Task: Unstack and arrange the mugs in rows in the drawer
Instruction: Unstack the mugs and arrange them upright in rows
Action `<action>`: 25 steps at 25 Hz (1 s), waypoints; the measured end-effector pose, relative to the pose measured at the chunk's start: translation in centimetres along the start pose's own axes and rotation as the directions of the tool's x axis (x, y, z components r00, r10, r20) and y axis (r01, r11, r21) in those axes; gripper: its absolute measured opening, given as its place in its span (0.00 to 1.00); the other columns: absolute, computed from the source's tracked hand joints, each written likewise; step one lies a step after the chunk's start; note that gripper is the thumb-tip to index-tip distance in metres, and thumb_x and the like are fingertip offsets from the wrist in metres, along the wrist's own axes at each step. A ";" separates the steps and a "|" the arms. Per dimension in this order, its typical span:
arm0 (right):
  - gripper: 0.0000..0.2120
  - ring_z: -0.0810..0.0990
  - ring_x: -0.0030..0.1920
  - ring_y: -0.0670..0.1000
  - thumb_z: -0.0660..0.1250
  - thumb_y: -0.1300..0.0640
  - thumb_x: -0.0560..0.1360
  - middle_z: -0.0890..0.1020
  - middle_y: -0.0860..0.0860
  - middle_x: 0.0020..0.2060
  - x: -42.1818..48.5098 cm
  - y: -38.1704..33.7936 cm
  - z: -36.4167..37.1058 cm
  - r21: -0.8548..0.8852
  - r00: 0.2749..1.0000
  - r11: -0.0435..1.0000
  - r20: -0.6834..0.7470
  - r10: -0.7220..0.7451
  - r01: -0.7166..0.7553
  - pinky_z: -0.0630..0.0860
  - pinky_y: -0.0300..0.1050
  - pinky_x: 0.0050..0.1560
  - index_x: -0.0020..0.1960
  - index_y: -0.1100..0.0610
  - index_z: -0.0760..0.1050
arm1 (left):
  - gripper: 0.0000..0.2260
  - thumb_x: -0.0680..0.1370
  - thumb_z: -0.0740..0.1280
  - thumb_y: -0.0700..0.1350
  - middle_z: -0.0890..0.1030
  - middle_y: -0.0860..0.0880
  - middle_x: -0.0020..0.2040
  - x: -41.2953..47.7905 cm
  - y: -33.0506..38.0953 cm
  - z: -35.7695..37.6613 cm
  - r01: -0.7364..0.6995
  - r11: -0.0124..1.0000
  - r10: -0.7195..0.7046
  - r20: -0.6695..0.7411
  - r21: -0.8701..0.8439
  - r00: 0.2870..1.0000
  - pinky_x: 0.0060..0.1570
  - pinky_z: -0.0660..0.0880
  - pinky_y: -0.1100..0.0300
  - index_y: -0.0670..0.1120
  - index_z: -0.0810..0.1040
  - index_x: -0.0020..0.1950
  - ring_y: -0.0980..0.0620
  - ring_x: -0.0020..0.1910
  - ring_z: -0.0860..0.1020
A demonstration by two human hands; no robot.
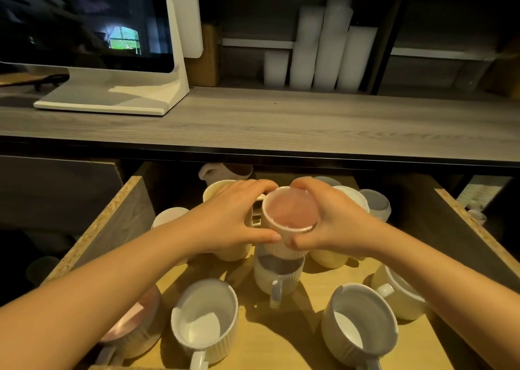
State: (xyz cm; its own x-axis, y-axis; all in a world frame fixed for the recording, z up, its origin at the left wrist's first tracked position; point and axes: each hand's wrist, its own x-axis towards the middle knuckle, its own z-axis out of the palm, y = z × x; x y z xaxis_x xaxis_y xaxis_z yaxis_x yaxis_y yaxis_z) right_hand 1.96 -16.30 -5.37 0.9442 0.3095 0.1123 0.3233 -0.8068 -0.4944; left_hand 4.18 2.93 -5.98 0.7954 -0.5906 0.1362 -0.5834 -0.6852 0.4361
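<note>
An open wooden drawer (118, 223) holds several ribbed mugs. In the middle, a pink-lined mug (289, 209) is tilted and raised above a grey-lined mug (278, 274) with its handle toward me. My left hand (233, 215) grips the pink-lined mug's left side and my right hand (332, 217) grips its right side. Two grey-lined mugs stand in front, one at the left (205, 319) and one at the right (360, 324). A pink-lined mug (132, 324) lies partly hidden under my left forearm.
Cream mugs (332, 257) stand behind my hands, and more mugs (377, 203) sit at the drawer's back. Another mug (399, 296) leans at the right. A grey countertop (281, 119) overhangs the drawer, with a white monitor (92, 32) and white cup stacks (332, 43).
</note>
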 end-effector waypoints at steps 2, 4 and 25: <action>0.43 0.70 0.55 0.44 0.76 0.47 0.62 0.68 0.42 0.57 -0.1 0.1 -1.2 0.092 0.998 0.994 -0.038 0.054 -0.050 0.72 0.36 0.47 0.72 0.47 0.58 | 0.36 0.69 0.72 0.57 0.66 0.58 0.70 0.0 0.3 0.2 0.003 0.997 -0.006 -0.040 -0.077 0.999 0.62 0.66 0.64 0.57 0.58 0.72 0.60 0.67 0.65; 0.41 0.71 0.55 0.46 0.75 0.47 0.62 0.68 0.41 0.56 -0.4 0.0 -2.1 0.209 0.993 0.973 -0.046 0.108 -0.097 0.76 0.40 0.48 0.70 0.46 0.60 | 0.37 0.69 0.74 0.54 0.67 0.59 0.69 -0.1 0.7 0.5 -0.004 0.986 -0.006 -0.060 -0.166 0.998 0.58 0.67 0.70 0.58 0.57 0.71 0.63 0.64 0.66; 0.32 0.76 0.46 0.47 0.71 0.34 0.61 0.76 0.44 0.48 -3.1 -2.3 -3.4 -0.250 0.947 0.966 0.320 0.013 0.071 0.79 0.40 0.44 0.59 0.47 0.67 | 0.33 0.70 0.71 0.58 0.68 0.61 0.66 -1.5 2.3 -0.2 -0.050 0.999 0.046 0.283 0.007 0.958 0.63 0.67 0.64 0.58 0.61 0.71 0.63 0.63 0.67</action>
State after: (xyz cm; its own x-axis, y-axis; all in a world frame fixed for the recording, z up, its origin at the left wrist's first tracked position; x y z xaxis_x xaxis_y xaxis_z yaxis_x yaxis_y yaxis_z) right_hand -1.44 -17.12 -1.68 0.8786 0.4439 -0.1762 0.3950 -0.8828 -0.2542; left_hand 1.67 2.27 -5.01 0.6886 -0.7180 -0.1015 -0.6235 -0.6577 0.4227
